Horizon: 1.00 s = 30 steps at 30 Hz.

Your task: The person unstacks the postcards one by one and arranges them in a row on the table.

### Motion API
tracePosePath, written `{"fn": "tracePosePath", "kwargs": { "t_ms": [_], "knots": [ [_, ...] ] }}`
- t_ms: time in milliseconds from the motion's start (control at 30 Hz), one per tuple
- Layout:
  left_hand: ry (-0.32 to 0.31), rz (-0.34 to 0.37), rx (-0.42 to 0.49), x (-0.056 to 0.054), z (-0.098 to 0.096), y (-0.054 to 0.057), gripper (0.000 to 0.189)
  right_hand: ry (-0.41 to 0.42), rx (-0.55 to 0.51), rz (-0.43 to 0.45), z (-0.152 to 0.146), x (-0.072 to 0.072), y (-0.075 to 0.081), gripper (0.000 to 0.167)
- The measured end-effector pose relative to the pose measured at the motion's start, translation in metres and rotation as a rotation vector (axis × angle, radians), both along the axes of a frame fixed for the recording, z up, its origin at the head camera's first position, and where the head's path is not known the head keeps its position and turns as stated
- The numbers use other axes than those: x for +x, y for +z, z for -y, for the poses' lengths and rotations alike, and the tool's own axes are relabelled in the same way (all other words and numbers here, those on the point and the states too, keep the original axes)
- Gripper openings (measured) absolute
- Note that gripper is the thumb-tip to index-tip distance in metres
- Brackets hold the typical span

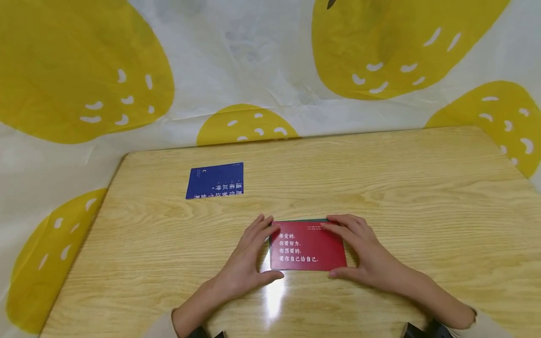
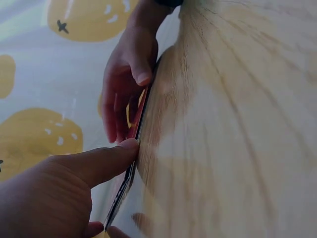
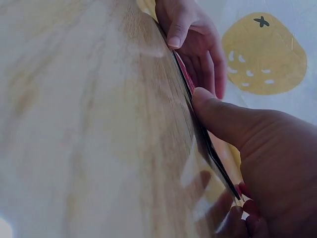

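Wood-grain table [image 1: 405, 188]: left hand [image 1: 242, 263] and right hand [image 1: 368, 254], each grip half-curled, hold the red card stack [image 1: 308, 247] between them, probably nearly squared (edges partly hidden); blue card [image 1: 213, 179], at its ten o'clock, lies untouched.

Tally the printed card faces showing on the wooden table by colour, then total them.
Red rectangular card face with white print: 1
Dark blue rectangular card face with white print: 1
Total: 2 (layers beneath the red one uncounted)

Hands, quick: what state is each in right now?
Left hand: holding the red card at its left end.
Right hand: holding that card's right end.
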State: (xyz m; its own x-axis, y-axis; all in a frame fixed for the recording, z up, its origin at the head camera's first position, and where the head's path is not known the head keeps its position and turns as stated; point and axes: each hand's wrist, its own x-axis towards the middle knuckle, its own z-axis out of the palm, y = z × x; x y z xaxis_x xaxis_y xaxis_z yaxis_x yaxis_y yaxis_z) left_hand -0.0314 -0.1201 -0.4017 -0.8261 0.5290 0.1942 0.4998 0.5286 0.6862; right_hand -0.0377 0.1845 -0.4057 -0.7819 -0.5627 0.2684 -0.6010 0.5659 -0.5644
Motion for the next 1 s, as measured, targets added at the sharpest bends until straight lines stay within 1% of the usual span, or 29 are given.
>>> {"fn": "tracePosePath", "kwargs": {
  "t_ms": [233, 433, 600, 800, 900, 1000],
  "knots": [
    [0.022, -0.010, 0.004, -0.0006, -0.0020, -0.0003, 0.089, -0.002, 0.005, -0.025, 0.0005, 0.0003, 0.0010, 0.087],
    [0.031, -0.027, 0.014, -0.0004, -0.0009, -0.0019, 0.089, -0.001, 0.001, -0.020, 0.0015, 0.0000, 0.0012, 0.084],
    [0.023, -0.065, 0.016, -0.0012, -0.0013, -0.0023, 0.089, -0.018, 0.006, -0.026, 0.0020, 0.0005, 0.0015, 0.084],
    [0.014, -0.105, 0.025, -0.0012, -0.0017, -0.0037, 0.090, -0.032, 0.039, -0.050, 0.0032, 0.0023, 0.0019, 0.083],
    [0.005, -0.102, 0.040, -0.0009, -0.0018, -0.0039, 0.090, -0.042, 0.051, -0.043, 0.0029, 0.0032, 0.0015, 0.083],
    [-0.017, -0.085, 0.074, -0.0011, -0.0021, -0.0039, 0.090, -0.041, 0.051, -0.039, 0.0027, 0.0038, 0.0012, 0.082]
  ]
}}
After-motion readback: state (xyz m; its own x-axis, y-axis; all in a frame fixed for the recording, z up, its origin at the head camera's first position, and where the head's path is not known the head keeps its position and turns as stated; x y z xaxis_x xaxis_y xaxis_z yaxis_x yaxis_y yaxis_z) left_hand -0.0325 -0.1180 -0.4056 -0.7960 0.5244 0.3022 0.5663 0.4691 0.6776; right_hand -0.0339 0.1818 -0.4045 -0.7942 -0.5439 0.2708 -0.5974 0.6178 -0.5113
